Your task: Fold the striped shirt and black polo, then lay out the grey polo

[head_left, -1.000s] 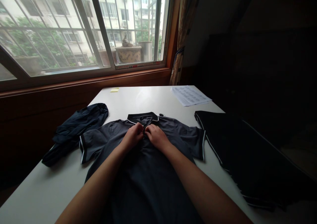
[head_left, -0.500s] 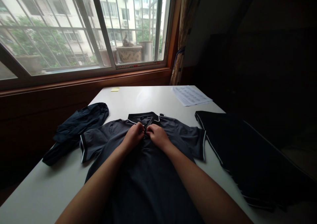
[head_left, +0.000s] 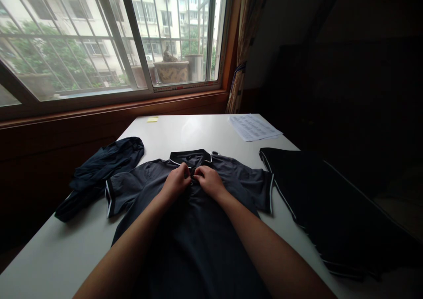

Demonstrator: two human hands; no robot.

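Observation:
A dark grey polo shirt point(head_left: 194, 237) lies face up on the white table point(head_left: 39, 250), its short sleeves spread and edged in black and white. Its black collar point(head_left: 180, 155) points away from me. Just below the collar, at the front placket, my left hand point(head_left: 177, 179) pinches the cloth with bent fingers. Facing it almost fingertip to fingertip, my right hand point(head_left: 209, 181) also pinches the placket. The small part between the fingertips, perhaps a button, is mostly hidden.
A crumpled dark blue garment point(head_left: 105, 167) lies on the left. Dark trousers with white piping point(head_left: 317, 193) lie along the right edge. Printed sheets point(head_left: 254, 127) and a yellow sticky note point(head_left: 152, 119) are at the far end, below a barred window point(head_left: 172, 39).
Both hands stay at the placket. Only the fingers shift slightly, with the left hand's fingers lifting a little. The shirt and the other garments keep their places.

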